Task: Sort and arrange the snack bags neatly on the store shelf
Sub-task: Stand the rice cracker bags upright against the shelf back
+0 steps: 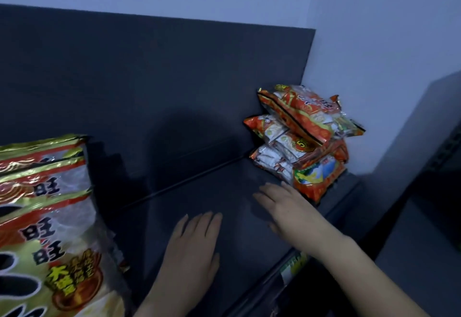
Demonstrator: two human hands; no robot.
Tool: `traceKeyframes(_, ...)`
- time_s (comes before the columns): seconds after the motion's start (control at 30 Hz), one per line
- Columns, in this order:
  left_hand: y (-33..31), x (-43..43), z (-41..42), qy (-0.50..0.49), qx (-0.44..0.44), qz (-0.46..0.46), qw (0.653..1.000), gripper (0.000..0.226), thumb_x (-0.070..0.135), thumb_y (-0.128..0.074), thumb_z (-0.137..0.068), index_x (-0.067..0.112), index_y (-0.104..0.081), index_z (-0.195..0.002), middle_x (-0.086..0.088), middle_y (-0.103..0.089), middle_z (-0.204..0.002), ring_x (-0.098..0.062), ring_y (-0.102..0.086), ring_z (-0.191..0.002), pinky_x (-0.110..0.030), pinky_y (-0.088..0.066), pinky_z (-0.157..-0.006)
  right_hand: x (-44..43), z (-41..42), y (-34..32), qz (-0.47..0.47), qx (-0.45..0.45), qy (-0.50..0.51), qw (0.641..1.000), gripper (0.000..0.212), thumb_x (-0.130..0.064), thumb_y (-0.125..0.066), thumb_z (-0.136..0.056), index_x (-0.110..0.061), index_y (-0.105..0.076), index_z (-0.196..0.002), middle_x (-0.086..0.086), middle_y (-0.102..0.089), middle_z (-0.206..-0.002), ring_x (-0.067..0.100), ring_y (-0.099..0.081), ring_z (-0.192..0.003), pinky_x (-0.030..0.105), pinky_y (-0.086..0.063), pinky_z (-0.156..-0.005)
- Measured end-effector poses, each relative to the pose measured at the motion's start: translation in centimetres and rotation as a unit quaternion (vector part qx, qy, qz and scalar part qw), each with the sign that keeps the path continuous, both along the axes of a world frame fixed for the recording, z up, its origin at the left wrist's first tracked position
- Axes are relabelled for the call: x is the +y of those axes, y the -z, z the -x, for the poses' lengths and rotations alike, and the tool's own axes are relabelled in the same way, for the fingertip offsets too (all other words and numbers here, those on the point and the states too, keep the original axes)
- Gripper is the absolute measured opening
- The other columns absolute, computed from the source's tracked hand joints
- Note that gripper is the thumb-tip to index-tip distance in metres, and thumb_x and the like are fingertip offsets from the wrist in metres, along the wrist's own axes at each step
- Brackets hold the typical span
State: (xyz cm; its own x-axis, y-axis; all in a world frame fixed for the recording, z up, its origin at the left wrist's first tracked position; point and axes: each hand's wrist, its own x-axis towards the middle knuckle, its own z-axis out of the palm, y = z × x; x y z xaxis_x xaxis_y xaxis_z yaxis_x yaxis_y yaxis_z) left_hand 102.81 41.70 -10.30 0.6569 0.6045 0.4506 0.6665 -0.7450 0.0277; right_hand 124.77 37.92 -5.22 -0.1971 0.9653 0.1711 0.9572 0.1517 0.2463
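Orange-red snack bags point(299, 139), crinkly, white packets showing thru, piled crooked at shelf's point(199, 191) R end. Right hand point(284, 206): fingers straight, empty, just beside pile. Left hand point(192, 246) flat, empty, mid-shelf.

A single view from the person's head looks forward and down onto the shelf point(224, 191) from close by, tilted so its front edge slants. The left hand point(192, 244) and right hand point(282, 204) sit low in the frame.
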Motion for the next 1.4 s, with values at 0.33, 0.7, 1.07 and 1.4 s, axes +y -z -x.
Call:
traceKeyframes(0.33, -2.3, 3.4, -6.4, 0.026, -0.035, -0.033, 0.998, 0.089, 0.035, -0.088, -0.043, 0.015, -0.049, -0.12, 0.003, -0.068, -0.109, -0.014, -0.067, -0.097, -0.039, -0.029, -0.097, -0.7, -7.5, -5.9, -0.018, 0.037, 0.099, 0.994, 0.066, -0.032, -0.07, -0.079, -0.016, -0.044, -0.138, 0.002, -0.049, -0.136, 0.024, -0.05, -0.122, 0.03, -0.039, -0.101)
traceKeyframes(0.7, -6.4, 9.8, -16.9, 0.027, -0.075, -0.069, 0.994, 0.073, 0.033, -0.09, -0.044, 0.013, -0.065, -0.109, 0.002, -0.069, -0.102, -0.016, -0.068, -0.092, -0.043, -0.031, -0.106, 2.2, -18.3, -7.5, -0.043, 0.102, 0.27, 0.957, 0.054, -0.033, -0.051, -0.091, -0.021, -0.032, -0.141, 0.0, -0.045, -0.136, 0.022, -0.046, -0.122, 0.03, -0.037, -0.094)
traceKeyframes(1.07, -11.9, 15.3, -25.3, 0.108, -0.069, -0.053, 0.99, 0.043, 0.022, -0.041, -0.079, 0.016, -0.062, -0.116, 0.002, -0.061, -0.119, -0.017, -0.054, -0.118, -0.045, -0.012, -0.111, 10.4, -28.4, -7.5, -0.032, 0.174, 0.361, 0.916, 0.038, -0.016, -0.045, -0.092, -0.008, -0.043, -0.13, 0.013, -0.049, -0.126, 0.033, -0.048, -0.113, 0.039, -0.042, -0.086)
traceKeyframes(1.4, -12.6, 17.9, -28.3, 0.128, -0.018, -0.051, 0.99, 0.061, 0.054, -0.017, -0.097, 0.018, -0.062, -0.118, 0.001, -0.059, -0.127, -0.019, -0.049, -0.127, -0.046, -0.011, -0.11, 15.5, -32.1, -6.8, -0.033, 0.378, 0.372, 0.847, 0.03, -0.022, -0.046, -0.097, -0.007, -0.053, -0.072, 0.012, -0.059, -0.081, 0.029, -0.056, -0.079, 0.035, -0.047, -0.068)
